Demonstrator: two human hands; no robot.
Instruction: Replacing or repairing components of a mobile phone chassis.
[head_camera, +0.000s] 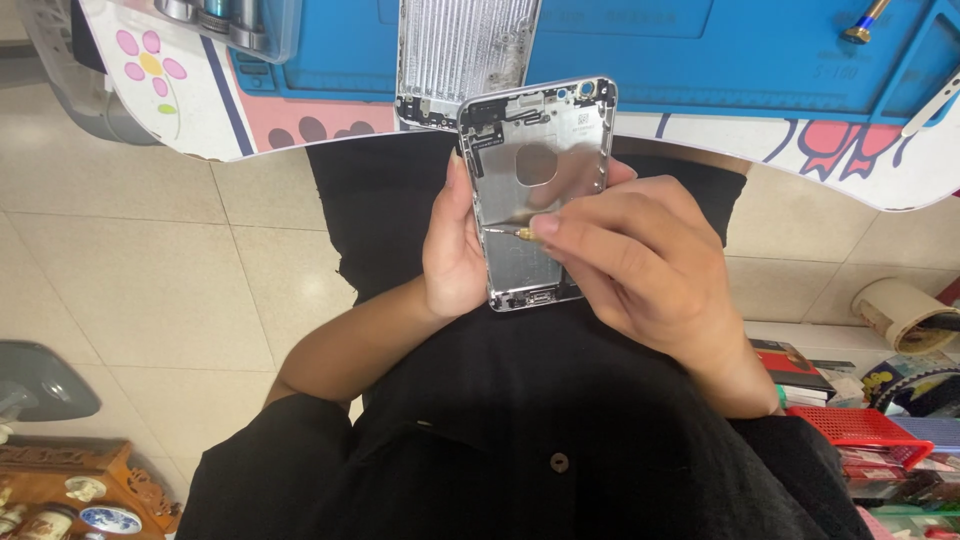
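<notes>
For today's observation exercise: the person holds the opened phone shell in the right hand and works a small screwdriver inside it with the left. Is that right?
Not quite: the hands are swapped. The head view shows the left hand holding the phone shell, while the right hand works the small screwdriver inside it.

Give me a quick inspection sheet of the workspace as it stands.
Surface: blue work mat on a patterned table edge.
Job's things: open silver phone housing; thin screwdriver tip on its inner left edge.
Clutter: second metal phone part, brass-tipped tool, red basket.
Grippers: left hand holds housing; right hand pinches screwdriver.
Cables: nothing seen.
Surroundings: tiled floor, wooden furniture.
</notes>
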